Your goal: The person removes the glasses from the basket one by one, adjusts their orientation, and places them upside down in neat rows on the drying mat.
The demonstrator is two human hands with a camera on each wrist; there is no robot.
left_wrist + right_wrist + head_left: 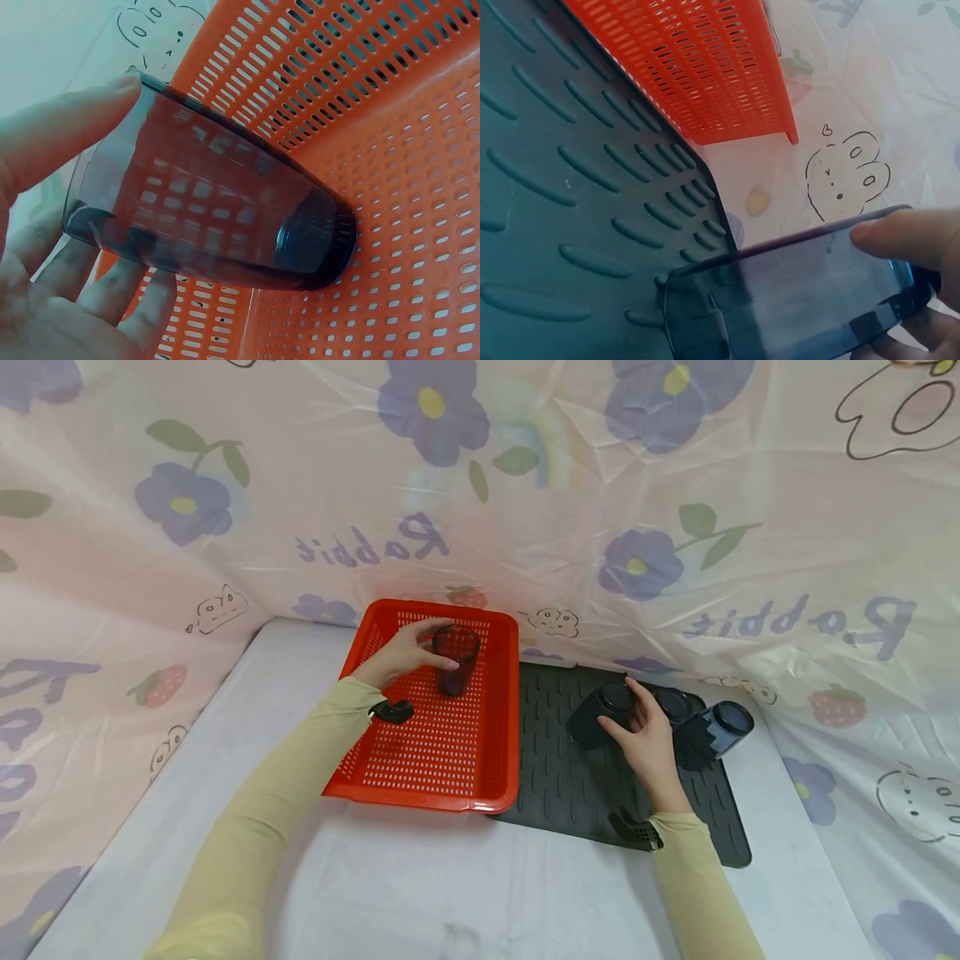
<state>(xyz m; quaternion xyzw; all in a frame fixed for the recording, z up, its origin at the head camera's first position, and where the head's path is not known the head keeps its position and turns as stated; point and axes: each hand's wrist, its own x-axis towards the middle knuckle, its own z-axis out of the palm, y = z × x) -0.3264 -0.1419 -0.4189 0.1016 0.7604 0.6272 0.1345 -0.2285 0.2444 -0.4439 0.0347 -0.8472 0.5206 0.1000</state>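
Over the red plastic basket, my left hand holds a tinted drinking glass near its rim. Thumb and fingers lie on opposite sides of this glass, and its base points at the basket floor. On the dark ridged mat, my right hand grips a second dark glass near its base. That glass has its mouth towards the mat; whether the rim touches it, I cannot tell. Two more dark glasses, one behind and one to the right, are beside my right hand.
A white table lies under the basket and mat. Patterned cloth hangs close behind them and along both sides. The basket's right wall stands against or over the mat's left edge.
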